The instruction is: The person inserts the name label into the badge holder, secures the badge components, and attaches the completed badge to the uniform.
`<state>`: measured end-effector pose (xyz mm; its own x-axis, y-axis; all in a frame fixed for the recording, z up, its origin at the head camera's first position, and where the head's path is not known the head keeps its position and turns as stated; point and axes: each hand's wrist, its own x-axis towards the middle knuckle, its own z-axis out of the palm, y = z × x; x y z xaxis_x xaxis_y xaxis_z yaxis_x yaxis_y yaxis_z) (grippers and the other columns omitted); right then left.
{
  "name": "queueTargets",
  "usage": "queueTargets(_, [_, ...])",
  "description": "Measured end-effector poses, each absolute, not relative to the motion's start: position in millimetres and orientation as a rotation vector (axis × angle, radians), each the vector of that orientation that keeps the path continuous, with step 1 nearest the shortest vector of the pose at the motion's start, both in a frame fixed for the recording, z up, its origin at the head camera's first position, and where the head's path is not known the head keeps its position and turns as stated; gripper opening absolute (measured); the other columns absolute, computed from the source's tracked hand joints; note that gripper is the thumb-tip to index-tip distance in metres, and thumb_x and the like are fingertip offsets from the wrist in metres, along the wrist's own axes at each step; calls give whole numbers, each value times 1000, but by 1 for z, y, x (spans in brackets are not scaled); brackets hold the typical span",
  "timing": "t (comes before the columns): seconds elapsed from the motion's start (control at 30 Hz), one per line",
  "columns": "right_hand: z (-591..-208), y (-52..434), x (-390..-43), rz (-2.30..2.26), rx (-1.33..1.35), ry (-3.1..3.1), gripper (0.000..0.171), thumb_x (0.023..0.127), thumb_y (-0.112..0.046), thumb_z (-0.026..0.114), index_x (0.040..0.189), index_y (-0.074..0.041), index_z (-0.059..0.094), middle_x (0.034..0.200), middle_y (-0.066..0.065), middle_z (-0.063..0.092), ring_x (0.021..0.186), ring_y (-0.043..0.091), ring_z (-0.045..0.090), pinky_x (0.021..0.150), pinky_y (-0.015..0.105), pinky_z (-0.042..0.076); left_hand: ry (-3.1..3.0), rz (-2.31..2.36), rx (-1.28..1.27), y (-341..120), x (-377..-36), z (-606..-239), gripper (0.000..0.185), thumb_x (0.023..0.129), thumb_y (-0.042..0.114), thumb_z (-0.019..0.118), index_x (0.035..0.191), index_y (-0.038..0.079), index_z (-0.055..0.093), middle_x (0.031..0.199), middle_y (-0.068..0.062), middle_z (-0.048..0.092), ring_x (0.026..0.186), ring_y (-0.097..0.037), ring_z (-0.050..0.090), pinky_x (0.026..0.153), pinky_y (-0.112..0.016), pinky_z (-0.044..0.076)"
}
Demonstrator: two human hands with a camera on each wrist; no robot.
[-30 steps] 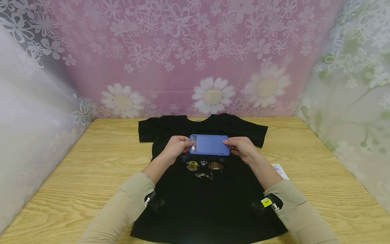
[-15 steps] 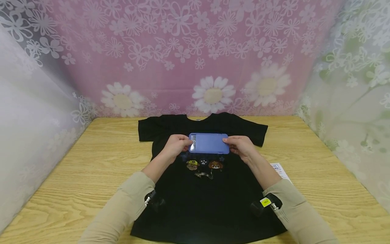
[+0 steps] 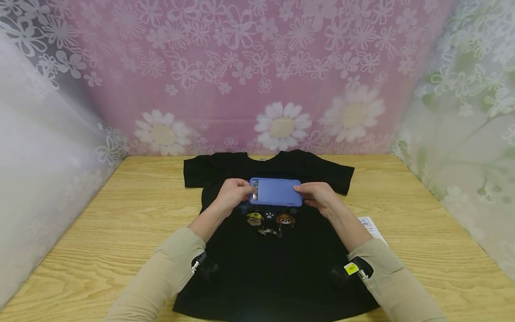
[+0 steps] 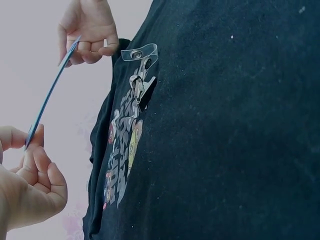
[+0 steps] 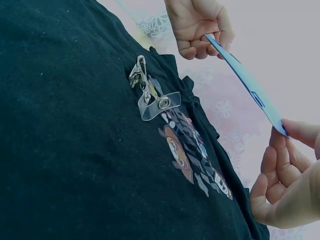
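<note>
A flat blue card holder (image 3: 275,192) is held above a black T-shirt (image 3: 273,264) spread on the table. My left hand (image 3: 233,195) pinches its left end and my right hand (image 3: 318,195) pinches its right end. The wrist views show the blue card holder (image 4: 47,95) (image 5: 245,80) edge-on, lifted clear of the cloth. The left hand (image 4: 27,180) and right hand (image 5: 290,185) curl their fingers under it. A clear strap with a metal clip (image 3: 268,231) (image 4: 140,67) (image 5: 152,95) lies on the black T-shirt (image 4: 225,140) (image 5: 75,150) below its cartoon dog print (image 3: 269,218).
The wooden table (image 3: 120,223) is enclosed by floral curtains (image 3: 249,76) at the back and both sides. A white printed paper (image 3: 371,227) peeks from under my right forearm at the shirt's right edge.
The blue card holder has tipped slightly and shifted a little between my hands. My arms have stayed in place.
</note>
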<state>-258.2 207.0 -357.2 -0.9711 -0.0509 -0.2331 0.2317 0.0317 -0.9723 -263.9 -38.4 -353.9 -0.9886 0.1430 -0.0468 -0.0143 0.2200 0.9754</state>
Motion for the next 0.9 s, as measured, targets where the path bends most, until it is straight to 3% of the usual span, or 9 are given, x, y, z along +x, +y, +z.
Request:
queueTargets(0.37, [-358,209,-257,-2070,152,2071,22,85,-9,64,65,-17,65,62,-6,60,60,7,56,62,26,43,2355,1866,113,-37,-263,-353,15,81,8,66,72,-2,62,81,-6,57,65,-15,53,79,-46,47])
queueTargets(0.9, [-358,208,-256,-2059,112,2048,22,88,-10,59,68,-17,64,63,-6,61,63,7,56,66,28,40,2352,1879,104,-37,-263,-353,13,81,7,67,75,-4,64,81,-6,58,65,-14,53,79,-46,47])
